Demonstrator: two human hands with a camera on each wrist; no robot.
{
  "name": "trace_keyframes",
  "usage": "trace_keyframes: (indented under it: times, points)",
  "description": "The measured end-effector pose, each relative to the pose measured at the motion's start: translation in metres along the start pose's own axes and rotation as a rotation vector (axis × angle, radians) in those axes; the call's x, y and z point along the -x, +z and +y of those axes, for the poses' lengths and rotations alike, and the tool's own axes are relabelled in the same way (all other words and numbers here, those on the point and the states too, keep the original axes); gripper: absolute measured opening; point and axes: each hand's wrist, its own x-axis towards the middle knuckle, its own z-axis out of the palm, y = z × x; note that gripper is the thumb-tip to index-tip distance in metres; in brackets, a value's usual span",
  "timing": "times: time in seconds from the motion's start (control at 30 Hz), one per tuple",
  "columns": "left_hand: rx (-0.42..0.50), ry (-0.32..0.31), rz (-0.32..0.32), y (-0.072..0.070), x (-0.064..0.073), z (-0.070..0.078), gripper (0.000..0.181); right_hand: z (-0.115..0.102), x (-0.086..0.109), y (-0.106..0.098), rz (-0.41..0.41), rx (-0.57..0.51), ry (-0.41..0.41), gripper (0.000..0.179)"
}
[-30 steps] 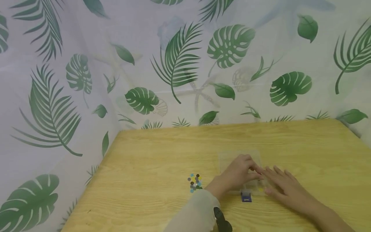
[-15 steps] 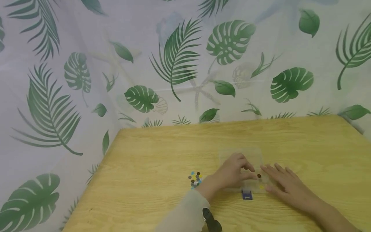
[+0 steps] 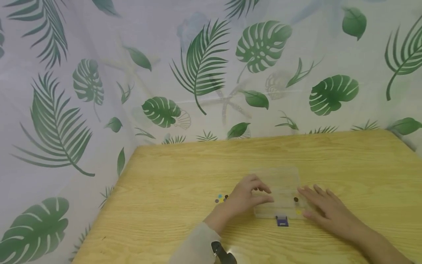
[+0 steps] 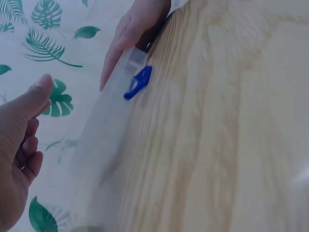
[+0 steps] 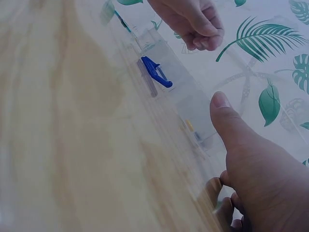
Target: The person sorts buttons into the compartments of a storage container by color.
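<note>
A see-through plastic box (image 3: pixel 283 178) lies with its lid back on the wooden table. Inside, toward its right end, are a small black disc (image 3: pixel 296 200), perhaps a button, and a yellow one (image 3: pixel 298 212). My left hand (image 3: pixel 244 196) hovers over the box's left side, thumb and fingers apart, nothing between them. Loosely bent fingers show on this left hand (image 4: pixel 19 140) in the left wrist view. Extended fingers of my right hand (image 3: pixel 324 211) rest along the box's right edge. A blue latch (image 3: pixel 282 221) hangs at the box's front; the right wrist view shows this latch (image 5: pixel 155 72) too.
Small coloured discs (image 3: pixel 221 198) lie in a loose pile left of the box, partly hidden behind my left hand. The wooden table (image 3: pixel 165 212) ends at a leaf-patterned curtain (image 3: pixel 211 73) at the back and left. A dark strap (image 3: pixel 223 253) is on my left wrist.
My left hand has drawn back leftward from the box's right end, its fingers parting and leaving the black disc in view there. The right hand stays at the box's edge.
</note>
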Motion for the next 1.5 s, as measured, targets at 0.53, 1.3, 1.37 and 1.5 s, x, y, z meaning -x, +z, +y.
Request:
trace_keyframes:
  times: [0.53, 1.3, 1.37, 1.5]
  points:
    - [0.149, -0.181, 0.039, -0.053, 0.040, -0.033, 0.031, 0.001, -0.001, -0.001, -0.002, -0.009, -0.010, 0.064]
    - [0.117, -0.410, -0.051, -0.072, 0.086, -0.065, 0.017, -0.001, 0.001, -0.002, 0.000, -0.001, -0.013, 0.063]
    - [0.109, -0.433, -0.061, -0.070, 0.088, -0.069, 0.018, -0.001, 0.001, -0.001, -0.002, 0.000, -0.008, 0.063]
    - [0.082, -0.454, -0.072, -0.067, 0.093, -0.076, 0.020, 0.000, 0.001, -0.001, -0.007, -0.014, -0.015, 0.063]
